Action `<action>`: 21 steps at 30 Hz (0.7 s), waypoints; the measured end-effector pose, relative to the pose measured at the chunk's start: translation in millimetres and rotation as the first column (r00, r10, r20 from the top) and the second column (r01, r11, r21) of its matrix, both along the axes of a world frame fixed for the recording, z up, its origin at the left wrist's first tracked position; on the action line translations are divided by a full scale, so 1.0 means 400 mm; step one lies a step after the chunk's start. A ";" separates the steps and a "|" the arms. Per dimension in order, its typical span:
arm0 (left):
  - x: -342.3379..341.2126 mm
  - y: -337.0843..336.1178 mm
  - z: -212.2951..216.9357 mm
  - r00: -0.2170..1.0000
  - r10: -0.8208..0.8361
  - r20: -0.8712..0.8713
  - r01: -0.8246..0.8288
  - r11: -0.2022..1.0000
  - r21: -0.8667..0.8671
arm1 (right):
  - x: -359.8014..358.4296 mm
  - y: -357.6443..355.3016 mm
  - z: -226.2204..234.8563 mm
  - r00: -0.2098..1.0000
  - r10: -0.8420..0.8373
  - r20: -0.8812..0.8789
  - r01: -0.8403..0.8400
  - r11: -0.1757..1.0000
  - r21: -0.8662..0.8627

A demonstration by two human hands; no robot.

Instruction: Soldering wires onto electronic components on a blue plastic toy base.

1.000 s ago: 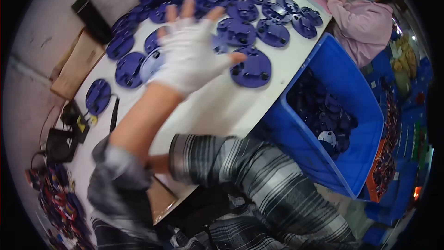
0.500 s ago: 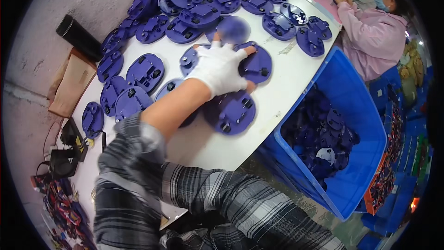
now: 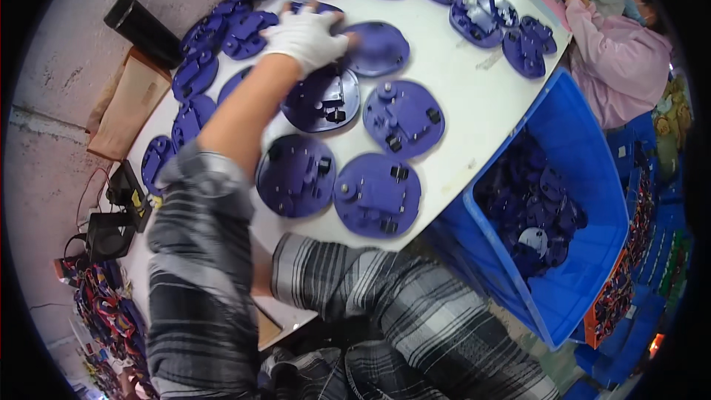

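On the white tabletop [image 3: 474, 96] in the head view, I note my left hand [image 3: 305, 35], in a white glove, lying palm-down with fingers curled over the edges of two round purple plastic plates [image 3: 348, 74] that touch near the table's middle. More such discs lie around, just beside a blue plastic bin [image 3: 585, 178] of the same parts. My right hand is out of sight.

A round purple plastic plate [image 3: 320, 100] is laid flat mid-table, its knobby side up, under a gloved hand [image 3: 305, 35].
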State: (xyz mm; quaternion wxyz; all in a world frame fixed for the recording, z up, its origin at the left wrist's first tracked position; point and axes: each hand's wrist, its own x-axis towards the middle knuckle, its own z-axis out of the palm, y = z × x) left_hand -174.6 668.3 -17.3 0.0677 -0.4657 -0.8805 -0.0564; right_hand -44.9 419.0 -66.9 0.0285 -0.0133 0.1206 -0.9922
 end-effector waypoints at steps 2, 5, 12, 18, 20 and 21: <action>-0.039 -0.073 -0.004 0.996 -0.074 0.057 0.075 0.997 -0.009 | 0.016 -0.017 -0.006 0.999 -0.033 0.034 0.030 0.997 0.071; 0.023 -0.149 0.051 1.000 -0.003 0.009 0.005 0.988 -0.156 | 0.038 -0.025 -0.019 0.994 -0.086 0.075 0.070 0.979 0.190; 0.348 -0.217 0.152 0.968 -0.142 0.208 0.174 0.974 -0.145 | 0.036 0.005 -0.026 0.972 -0.213 0.103 0.134 0.854 0.503; 0.448 -0.309 0.063 0.956 -0.161 0.246 0.216 0.952 -0.216 | 0.004 0.038 0.062 0.976 -0.213 0.047 0.108 0.657 0.746; 0.458 -0.330 0.079 0.954 -0.130 0.271 0.190 0.959 -0.209 | -0.015 0.008 0.038 0.978 -0.206 0.033 0.095 0.578 0.810; 0.464 -0.351 0.098 0.947 -0.199 0.251 0.220 0.974 -0.057 | -0.031 -0.019 0.017 0.983 -0.182 0.011 0.091 0.541 0.836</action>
